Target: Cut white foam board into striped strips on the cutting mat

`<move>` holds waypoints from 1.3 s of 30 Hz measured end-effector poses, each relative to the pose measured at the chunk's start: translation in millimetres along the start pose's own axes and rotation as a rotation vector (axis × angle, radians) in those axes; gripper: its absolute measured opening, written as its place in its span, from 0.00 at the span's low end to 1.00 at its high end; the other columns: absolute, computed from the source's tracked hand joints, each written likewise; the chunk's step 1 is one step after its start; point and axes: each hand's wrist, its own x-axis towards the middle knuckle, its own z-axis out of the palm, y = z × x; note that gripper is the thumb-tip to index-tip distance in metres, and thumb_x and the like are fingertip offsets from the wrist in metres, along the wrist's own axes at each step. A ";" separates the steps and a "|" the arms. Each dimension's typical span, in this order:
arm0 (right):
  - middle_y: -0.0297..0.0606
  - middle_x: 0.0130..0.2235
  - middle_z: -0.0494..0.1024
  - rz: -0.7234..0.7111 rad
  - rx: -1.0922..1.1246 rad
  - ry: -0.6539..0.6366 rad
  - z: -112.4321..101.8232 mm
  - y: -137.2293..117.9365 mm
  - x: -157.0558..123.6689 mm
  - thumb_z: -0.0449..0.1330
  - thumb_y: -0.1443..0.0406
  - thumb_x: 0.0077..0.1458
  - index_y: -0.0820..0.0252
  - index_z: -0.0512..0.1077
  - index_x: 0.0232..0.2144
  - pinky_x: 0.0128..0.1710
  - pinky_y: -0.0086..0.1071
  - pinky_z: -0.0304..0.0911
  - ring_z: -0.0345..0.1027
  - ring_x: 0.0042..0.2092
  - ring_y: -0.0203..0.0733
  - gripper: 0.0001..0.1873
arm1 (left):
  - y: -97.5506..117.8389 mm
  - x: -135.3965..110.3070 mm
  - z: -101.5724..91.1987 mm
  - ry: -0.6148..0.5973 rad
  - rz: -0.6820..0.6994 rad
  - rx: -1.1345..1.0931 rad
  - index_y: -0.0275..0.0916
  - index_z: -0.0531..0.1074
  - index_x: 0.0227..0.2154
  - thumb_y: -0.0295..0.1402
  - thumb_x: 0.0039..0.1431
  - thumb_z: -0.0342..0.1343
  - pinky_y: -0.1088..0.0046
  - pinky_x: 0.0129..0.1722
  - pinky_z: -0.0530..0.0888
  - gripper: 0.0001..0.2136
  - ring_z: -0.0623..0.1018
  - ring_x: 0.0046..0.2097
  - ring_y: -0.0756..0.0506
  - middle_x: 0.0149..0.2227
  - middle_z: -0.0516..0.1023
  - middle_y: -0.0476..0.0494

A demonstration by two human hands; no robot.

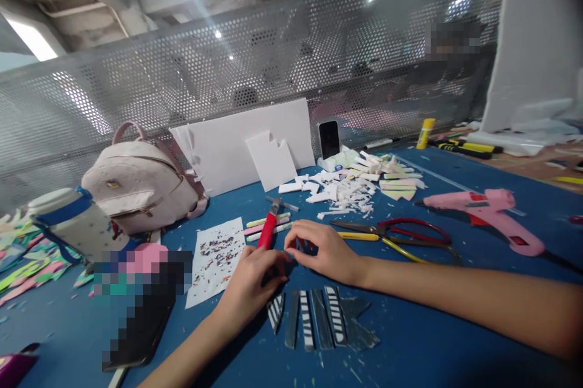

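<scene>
My left hand (255,275) and my right hand (321,251) meet above the blue table, fingers curled and fingertips pinched close together. Whatever lies between the fingertips is too small or hidden to name. Just behind the left hand is a red-handled craft knife (268,230), and I cannot tell whether the hand touches it. Below the hands lie dark strips (322,318) and striped black-and-white strips (336,315), side by side, with a jagged dark piece (357,321) at their right. A white sheet sprinkled with colourful bits (214,275) rests left of the left hand.
Scissors (387,230) and a yellow pencil-like stick (357,236) lie beyond my right hand. A pink glue gun (492,212) is farther right. White scraps (344,190), a backpack (136,181), a bottle (73,224) and a phone (328,139) stand or lie around the table.
</scene>
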 end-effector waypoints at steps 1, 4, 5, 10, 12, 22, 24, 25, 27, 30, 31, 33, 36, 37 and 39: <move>0.34 0.34 0.74 0.000 -0.003 0.000 -0.1 -0.1 0.1 0.59 0.69 0.60 0.58 0.71 0.34 0.36 0.31 0.61 0.65 0.35 0.36 0.03 | -0.1 -0.3 -0.6 -0.006 0.011 -0.005 0.43 0.74 0.40 0.25 0.57 0.58 0.65 0.39 0.68 0.09 0.75 0.37 0.43 0.32 0.79 0.47; 0.34 0.34 0.74 0.010 0.003 0.012 -0.4 -1.2 0.0 0.58 0.70 0.60 0.58 0.72 0.35 0.35 0.30 0.61 0.65 0.35 0.37 0.03 | 0.7 -1.7 -0.9 0.023 -0.009 -0.106 0.43 0.72 0.42 0.24 0.58 0.55 0.66 0.40 0.70 0.11 0.76 0.38 0.44 0.35 0.79 0.46; 0.34 0.34 0.74 0.016 0.012 0.025 -0.5 -1.7 -0.1 0.58 0.70 0.60 0.58 0.72 0.35 0.34 0.30 0.60 0.65 0.35 0.37 0.03 | 1.0 -2.1 -0.4 0.046 -0.039 -0.176 0.43 0.71 0.43 0.24 0.59 0.54 0.67 0.41 0.71 0.11 0.76 0.38 0.45 0.35 0.78 0.47; 0.33 0.33 0.73 0.018 0.056 0.056 -0.8 -2.0 -0.9 0.59 0.70 0.60 0.59 0.72 0.34 0.33 0.29 0.59 0.64 0.33 0.35 0.03 | -1.3 -0.2 5.5 0.235 -0.217 -0.592 0.41 0.66 0.45 0.27 0.59 0.55 0.68 0.40 0.74 0.11 0.75 0.34 0.48 0.31 0.73 0.50; 0.33 0.33 0.73 0.016 0.057 0.035 -0.6 -1.0 -1.0 0.60 0.70 0.60 0.59 0.72 0.34 0.33 0.29 0.60 0.64 0.33 0.35 0.03 | -4.3 1.2 7.6 0.290 -0.248 -0.690 0.40 0.66 0.44 0.28 0.58 0.58 0.69 0.39 0.73 0.11 0.75 0.33 0.49 0.31 0.73 0.50; 0.35 0.34 0.73 0.056 0.177 -0.006 -1.0 -1.5 1.8 0.58 0.68 0.62 0.60 0.72 0.34 0.35 0.30 0.64 0.68 0.34 0.36 0.04 | -7.6 1.4 9.3 0.319 -0.275 -0.717 0.39 0.68 0.43 0.26 0.55 0.60 0.70 0.40 0.72 0.13 0.74 0.33 0.50 0.31 0.74 0.50; 0.35 0.34 0.74 0.066 0.174 0.014 -0.8 0.6 2.1 0.57 0.67 0.64 0.59 0.72 0.34 0.38 0.32 0.64 0.68 0.36 0.37 0.06 | -8.4 0.6 9.4 0.319 -0.266 -0.692 0.39 0.68 0.44 0.27 0.57 0.59 0.69 0.40 0.73 0.12 0.75 0.34 0.49 0.33 0.74 0.48; 0.35 0.35 0.74 0.077 0.176 0.026 -0.6 2.1 2.1 0.55 0.66 0.65 0.59 0.72 0.35 0.39 0.32 0.64 0.69 0.37 0.38 0.06 | -8.9 0.1 9.0 0.318 -0.262 -0.660 0.39 0.68 0.44 0.28 0.58 0.58 0.69 0.40 0.73 0.11 0.75 0.35 0.48 0.34 0.75 0.47; 0.36 0.37 0.75 0.107 0.198 0.046 -0.3 5.0 2.0 0.52 0.66 0.67 0.58 0.71 0.39 0.40 0.33 0.64 0.70 0.38 0.38 0.08 | -9.6 -0.8 7.3 0.310 -0.238 -0.512 0.40 0.69 0.44 0.28 0.61 0.54 0.66 0.43 0.73 0.09 0.76 0.39 0.46 0.38 0.77 0.45; 0.36 0.36 0.74 0.146 0.258 0.061 -0.1 7.4 1.7 0.48 0.66 0.69 0.58 0.70 0.42 0.39 0.32 0.64 0.69 0.37 0.38 0.10 | -9.7 -1.4 4.9 0.248 -0.118 -0.126 0.43 0.72 0.45 0.26 0.63 0.52 0.60 0.47 0.70 0.10 0.75 0.46 0.42 0.44 0.79 0.44; 0.36 0.35 0.74 0.152 0.277 0.064 -0.1 7.5 1.7 0.48 0.66 0.69 0.58 0.69 0.43 0.39 0.32 0.63 0.69 0.37 0.38 0.10 | -9.7 -1.3 4.8 0.221 -0.062 -0.004 0.44 0.72 0.47 0.25 0.64 0.51 0.58 0.48 0.68 0.12 0.75 0.47 0.41 0.45 0.79 0.44; 0.36 0.34 0.73 0.154 0.319 0.070 0.1 7.3 2.0 0.47 0.65 0.69 0.59 0.68 0.43 0.39 0.33 0.63 0.68 0.36 0.38 0.10 | -9.7 -0.8 6.0 0.179 0.050 0.171 0.44 0.72 0.49 0.25 0.65 0.50 0.57 0.47 0.67 0.14 0.75 0.46 0.40 0.44 0.80 0.44; 0.36 0.34 0.72 0.146 0.371 0.072 0.6 7.5 2.5 0.45 0.65 0.69 0.59 0.67 0.44 0.39 0.33 0.63 0.67 0.36 0.38 0.11 | -10.2 0.3 9.4 0.168 0.169 0.307 0.43 0.71 0.51 0.24 0.67 0.47 0.57 0.48 0.65 0.14 0.75 0.43 0.41 0.39 0.82 0.45; 0.36 0.34 0.72 0.144 0.379 0.070 0.8 7.9 2.5 0.45 0.64 0.69 0.59 0.67 0.44 0.39 0.33 0.63 0.67 0.36 0.39 0.12 | -10.3 0.6 10.2 0.173 0.190 0.330 0.42 0.71 0.50 0.24 0.67 0.47 0.57 0.48 0.65 0.14 0.76 0.42 0.41 0.37 0.82 0.45; 0.36 0.35 0.72 0.143 0.386 0.064 1.1 9.1 2.2 0.45 0.64 0.69 0.59 0.67 0.45 0.40 0.33 0.63 0.67 0.37 0.39 0.12 | -10.3 1.0 10.8 0.184 0.207 0.350 0.41 0.71 0.49 0.24 0.68 0.47 0.58 0.47 0.65 0.13 0.76 0.41 0.42 0.36 0.81 0.46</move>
